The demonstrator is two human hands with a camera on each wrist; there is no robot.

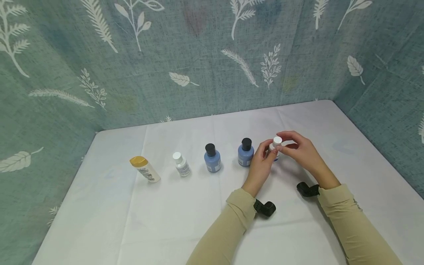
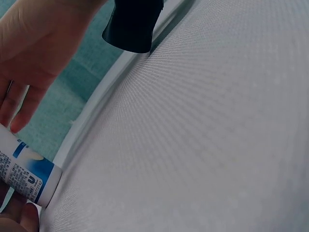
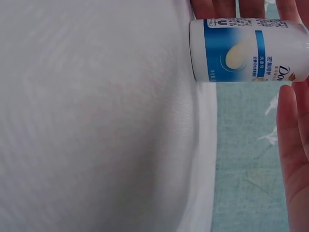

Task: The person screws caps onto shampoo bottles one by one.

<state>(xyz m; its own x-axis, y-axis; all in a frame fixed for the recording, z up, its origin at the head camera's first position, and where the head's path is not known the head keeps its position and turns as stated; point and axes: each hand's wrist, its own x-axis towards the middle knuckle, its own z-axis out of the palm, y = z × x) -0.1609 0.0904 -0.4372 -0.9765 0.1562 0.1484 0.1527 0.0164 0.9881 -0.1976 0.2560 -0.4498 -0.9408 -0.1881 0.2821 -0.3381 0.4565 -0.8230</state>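
A small white shampoo bottle point(image 3: 241, 50) with a blue label stands upright on the table between both hands. My left hand point(image 1: 260, 165) grips its body from the left; some of those fingers show along the bottle's upper edge in the right wrist view. At the white cap point(image 1: 277, 140), the thumb and fingers of my right hand point(image 1: 304, 152) pinch from the right. The left wrist view shows the lower bottle point(image 2: 31, 174) with the back label facing it. Just left of the left hand stands a blue bottle point(image 1: 245, 156) with a black cap.
Further left along the row are another blue bottle point(image 1: 212, 162), a small white bottle point(image 1: 182, 165) and a cream bottle with a gold cap point(image 1: 147, 170). All stand on a white-covered table point(image 1: 179, 221). Patterned green fabric point(image 1: 198, 66) hangs behind and at the sides.
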